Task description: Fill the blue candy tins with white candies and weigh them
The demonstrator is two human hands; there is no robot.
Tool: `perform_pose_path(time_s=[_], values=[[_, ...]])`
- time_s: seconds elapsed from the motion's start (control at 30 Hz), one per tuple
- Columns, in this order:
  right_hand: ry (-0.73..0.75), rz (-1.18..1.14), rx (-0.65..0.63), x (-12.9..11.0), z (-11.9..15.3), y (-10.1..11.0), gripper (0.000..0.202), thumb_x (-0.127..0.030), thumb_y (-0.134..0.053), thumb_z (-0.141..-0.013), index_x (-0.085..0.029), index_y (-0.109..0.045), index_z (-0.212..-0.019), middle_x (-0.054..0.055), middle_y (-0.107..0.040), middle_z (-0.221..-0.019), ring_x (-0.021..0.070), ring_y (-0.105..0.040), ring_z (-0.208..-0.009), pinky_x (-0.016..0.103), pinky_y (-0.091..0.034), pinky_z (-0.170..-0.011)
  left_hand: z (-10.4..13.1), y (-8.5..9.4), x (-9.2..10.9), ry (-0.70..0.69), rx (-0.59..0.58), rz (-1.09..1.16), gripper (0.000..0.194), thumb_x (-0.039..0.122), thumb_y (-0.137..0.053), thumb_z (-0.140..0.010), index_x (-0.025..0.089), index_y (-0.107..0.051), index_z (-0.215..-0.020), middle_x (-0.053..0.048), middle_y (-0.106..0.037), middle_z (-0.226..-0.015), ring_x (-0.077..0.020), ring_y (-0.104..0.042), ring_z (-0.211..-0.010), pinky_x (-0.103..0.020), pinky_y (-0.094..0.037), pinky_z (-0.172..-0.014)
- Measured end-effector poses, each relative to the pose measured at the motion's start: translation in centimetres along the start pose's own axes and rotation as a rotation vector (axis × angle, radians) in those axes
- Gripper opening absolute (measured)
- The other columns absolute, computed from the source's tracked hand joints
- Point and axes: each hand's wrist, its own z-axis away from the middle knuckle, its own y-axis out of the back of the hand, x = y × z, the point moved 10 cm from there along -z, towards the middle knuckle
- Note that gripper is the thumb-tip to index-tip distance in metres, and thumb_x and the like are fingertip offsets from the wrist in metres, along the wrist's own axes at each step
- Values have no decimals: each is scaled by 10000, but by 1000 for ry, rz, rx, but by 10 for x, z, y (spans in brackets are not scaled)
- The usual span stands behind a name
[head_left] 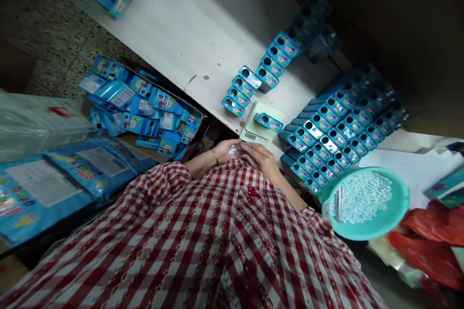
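Observation:
Close to my body, my left hand is cupped palm up, with a gold bangle at its wrist. In its palm lie several small white candies. My right hand reaches over from the right, its fingers stretched toward that palm; I see nothing held in it. Just beyond both hands is a pale kitchen scale, and one blue tin with a round hole in its top rests on the scale.
Rows of blue tins stand right, some with white candies inside. A turquoise basin holds many candies and a metal tube. More tins are on the white table. A box of blue packets stands left, near blue bags.

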Motion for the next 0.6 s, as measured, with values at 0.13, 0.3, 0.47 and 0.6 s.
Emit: perform_pose_path(time_s=[0.13, 0.3, 0.47, 0.6], values=[[-181, 236, 329, 41, 21, 56, 299, -272, -508, -861, -199, -587, -1140, 108, -625, -1015, 223, -567, -986, 407, -472, -861, 0, 9, 6, -22, 48, -47, 318, 199, -422, -883, 63, -592, -651, -111, -606, -579, -114, -555, -469, -172, -362, -396], [-281, 454, 191, 94, 0, 77, 574, -413, -551, -807, -150, -431, -1304, 164, -507, -1208, 294, -452, -1135, 483, -396, -930, 4, 22, 22, -97, 137, 56, 339, 187, -407, -871, 95, -540, -572, -51, -528, -516, -68, -449, -392, -137, -281, -336], [-273, 511, -20, 102, -26, 47, 488, -346, -545, -801, -153, -469, -1242, 144, -530, -1139, 283, -495, -1021, 430, -425, -861, 8, 22, 30, -121, 166, 77, 295, 191, -433, -851, 108, -526, -584, -38, -507, -517, -66, -424, -387, -134, -277, -329], [-256, 507, -24, 115, -41, 61, 346, -280, -516, -805, -156, -534, -1128, 113, -572, -1000, 255, -518, -932, 383, -441, -826, 11, 22, 39, -149, 172, 90, 296, 194, -418, -860, 109, -518, -594, -32, -507, -527, -62, -425, -393, -132, -279, -334]])
